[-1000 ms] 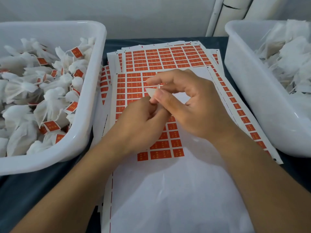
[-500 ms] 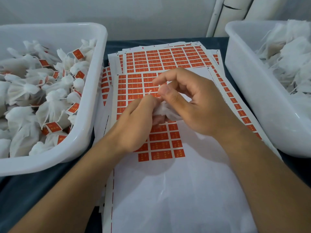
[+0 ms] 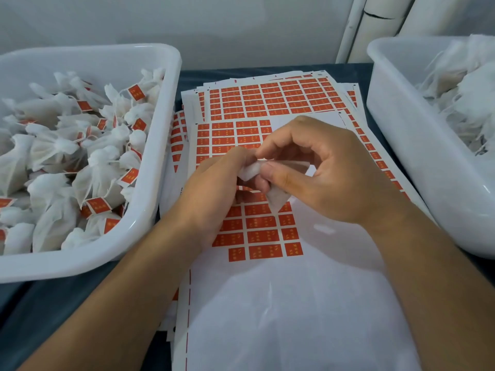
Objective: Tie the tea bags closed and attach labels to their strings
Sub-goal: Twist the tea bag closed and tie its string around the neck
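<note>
Both hands meet over the middle of the table. A small white tea bag (image 3: 276, 198) is held between them. My left hand (image 3: 214, 188) grips its gathered top with curled fingers. My right hand (image 3: 321, 172) pinches the same bag from the right, thumb against fingertips. Most of the bag is hidden by the fingers; its string is not visible. Under the hands lies a sheet of orange labels (image 3: 257, 236), partly used, on a stack of further label sheets (image 3: 273, 99).
A white tub (image 3: 150, 199) on the left holds several tied tea bags with orange labels (image 3: 96, 204). A second white tub (image 3: 417, 145) on the right holds untied white bags (image 3: 466, 89). The dark table (image 3: 53, 303) shows between them; a wall stands behind.
The hands have sunk a little toward me while working the bag. The right hand's fingers have opened out somewhat, and more of the white bag shows below them.
</note>
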`<action>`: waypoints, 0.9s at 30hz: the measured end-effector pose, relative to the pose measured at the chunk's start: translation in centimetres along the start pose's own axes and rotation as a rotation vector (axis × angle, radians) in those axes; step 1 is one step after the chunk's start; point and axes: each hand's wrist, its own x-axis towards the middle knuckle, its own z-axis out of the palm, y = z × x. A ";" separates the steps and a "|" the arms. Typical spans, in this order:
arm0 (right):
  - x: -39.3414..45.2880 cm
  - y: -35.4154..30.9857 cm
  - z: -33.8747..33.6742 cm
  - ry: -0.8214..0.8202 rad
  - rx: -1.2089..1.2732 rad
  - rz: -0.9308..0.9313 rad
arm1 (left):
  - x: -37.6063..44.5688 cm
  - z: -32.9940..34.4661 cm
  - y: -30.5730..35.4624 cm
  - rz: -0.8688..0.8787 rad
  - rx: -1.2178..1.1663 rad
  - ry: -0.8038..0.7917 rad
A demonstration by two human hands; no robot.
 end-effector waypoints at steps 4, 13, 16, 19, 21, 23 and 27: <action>-0.1 -0.1 0.1 -0.018 -0.004 0.026 | 0.2 -0.1 0.0 -0.007 -0.050 0.015; -0.3 -0.2 0.9 -0.029 -0.156 0.042 | 0.3 -0.1 -0.4 -0.018 -0.070 0.139; -0.3 -0.1 1.4 0.015 -0.200 0.057 | 0.0 0.1 -0.1 -0.032 -0.041 0.197; -0.2 -0.1 1.9 0.059 -0.197 0.080 | -0.3 0.3 0.4 -0.022 -0.015 0.202; -0.1 -0.1 2.2 0.075 -0.175 0.115 | -0.4 0.2 0.6 0.006 0.023 0.197; 0.0 -0.1 2.3 0.085 -0.134 0.148 | -0.5 0.2 0.7 0.041 0.061 0.177; 0.2 -0.1 1.9 0.121 -0.046 0.158 | -0.4 0.1 0.5 0.034 0.012 0.077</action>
